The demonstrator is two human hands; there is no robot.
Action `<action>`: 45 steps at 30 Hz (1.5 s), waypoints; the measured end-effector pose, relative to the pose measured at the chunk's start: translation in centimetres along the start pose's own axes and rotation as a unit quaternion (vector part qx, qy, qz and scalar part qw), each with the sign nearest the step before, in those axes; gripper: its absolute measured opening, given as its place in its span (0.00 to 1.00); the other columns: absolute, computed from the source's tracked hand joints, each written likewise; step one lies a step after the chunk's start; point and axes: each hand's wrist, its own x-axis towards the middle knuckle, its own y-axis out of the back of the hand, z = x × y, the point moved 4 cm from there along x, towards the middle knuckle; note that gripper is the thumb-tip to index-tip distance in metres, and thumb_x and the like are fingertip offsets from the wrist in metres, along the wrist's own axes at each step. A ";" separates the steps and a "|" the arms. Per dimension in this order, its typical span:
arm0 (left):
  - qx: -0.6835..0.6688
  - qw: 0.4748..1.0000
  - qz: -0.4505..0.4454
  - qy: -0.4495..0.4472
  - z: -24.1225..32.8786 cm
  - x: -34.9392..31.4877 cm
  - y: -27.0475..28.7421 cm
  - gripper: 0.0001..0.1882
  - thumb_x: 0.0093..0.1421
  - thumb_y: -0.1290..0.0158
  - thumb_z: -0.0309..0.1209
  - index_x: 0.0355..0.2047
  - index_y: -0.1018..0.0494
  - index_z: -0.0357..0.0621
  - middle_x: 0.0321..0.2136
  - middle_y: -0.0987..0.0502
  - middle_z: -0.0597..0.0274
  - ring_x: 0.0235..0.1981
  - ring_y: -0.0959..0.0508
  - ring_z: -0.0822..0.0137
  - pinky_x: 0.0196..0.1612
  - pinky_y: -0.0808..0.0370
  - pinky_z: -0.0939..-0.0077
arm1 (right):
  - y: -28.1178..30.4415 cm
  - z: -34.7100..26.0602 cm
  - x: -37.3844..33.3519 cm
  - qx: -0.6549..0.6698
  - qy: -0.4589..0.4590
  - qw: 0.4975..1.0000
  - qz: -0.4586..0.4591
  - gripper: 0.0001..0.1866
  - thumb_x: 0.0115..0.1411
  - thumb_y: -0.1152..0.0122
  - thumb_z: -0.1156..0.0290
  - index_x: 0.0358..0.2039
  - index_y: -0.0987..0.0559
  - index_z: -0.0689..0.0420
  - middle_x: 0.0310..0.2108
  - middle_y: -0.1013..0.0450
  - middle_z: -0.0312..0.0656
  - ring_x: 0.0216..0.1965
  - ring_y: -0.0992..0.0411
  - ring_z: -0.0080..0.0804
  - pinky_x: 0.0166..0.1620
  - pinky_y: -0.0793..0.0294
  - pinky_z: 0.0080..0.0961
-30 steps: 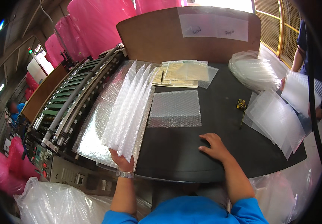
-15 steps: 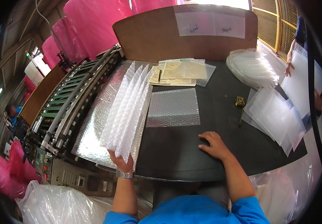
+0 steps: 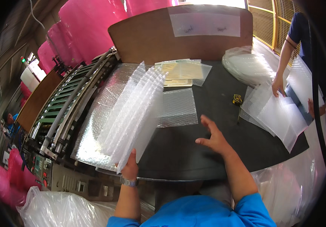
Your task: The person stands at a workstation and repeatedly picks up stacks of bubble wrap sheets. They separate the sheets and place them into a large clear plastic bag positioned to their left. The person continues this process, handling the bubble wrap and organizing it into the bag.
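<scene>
My left hand (image 3: 130, 167) grips the near end of a stack of clear bubble-wrap sheets (image 3: 134, 102), thumb on top. The sheets stand tilted and fanned, partly over a silvery bubble-foil sheet (image 3: 85, 140) on the left of the table. My right hand (image 3: 214, 138) hovers over the dark tabletop with its fingers apart and nothing in it. Beyond it, a single bubble-wrap sheet (image 3: 180, 109) lies flat, its left part hidden behind the stack.
Papers in clear sleeves (image 3: 182, 72) lie at the back. A yellow-black tape measure (image 3: 237, 100) rests right of centre. A co-worker's hand (image 3: 279, 85) touches loose bubble-wrap sheets (image 3: 272, 117) at the right edge. A roller conveyor (image 3: 66, 98) flanks the table's left side.
My left hand has swung the stack rightward, and its sheets have spread. My right hand has risen off the table, fingers opening. The co-worker's hand has reached onto the right-hand sheets.
</scene>
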 end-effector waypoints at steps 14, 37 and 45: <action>-0.144 0.947 -0.232 0.168 -0.4 -4.5 -4.0 0.30 0.42 0.38 0.31 0.45 0.37 0.37 0.38 0.31 0.60 0.41 0.32 0.66 0.45 0.34 0.70 | 3.1 -4.3 -3.1 0.304 -0.014 0.952 -0.040 0.26 0.46 0.37 0.76 0.47 0.33 0.57 0.43 0.33 0.34 0.47 0.38 0.24 0.52 0.41 0.25; -0.046 0.934 -0.160 0.317 -8.3 -0.9 -4.1 0.42 0.56 0.53 0.32 0.56 0.71 0.27 0.55 0.49 0.38 0.59 0.49 0.55 0.62 0.58 0.65 | 25.9 10.3 -58.8 -0.095 -0.453 0.398 0.792 0.32 0.51 0.45 0.60 0.55 0.42 0.52 0.52 0.41 0.45 0.53 0.43 0.40 0.53 0.42 0.34; -0.050 0.945 -0.120 0.300 -8.0 -1.5 -3.1 0.29 0.56 0.51 0.35 0.52 0.48 0.33 0.47 0.39 0.48 0.50 0.39 0.59 0.55 0.46 0.65 | 23.4 5.8 -31.4 -0.053 -0.373 0.801 0.465 0.45 0.49 0.44 0.47 0.58 0.51 0.63 0.56 0.47 0.54 0.57 0.49 0.44 0.57 0.50 0.35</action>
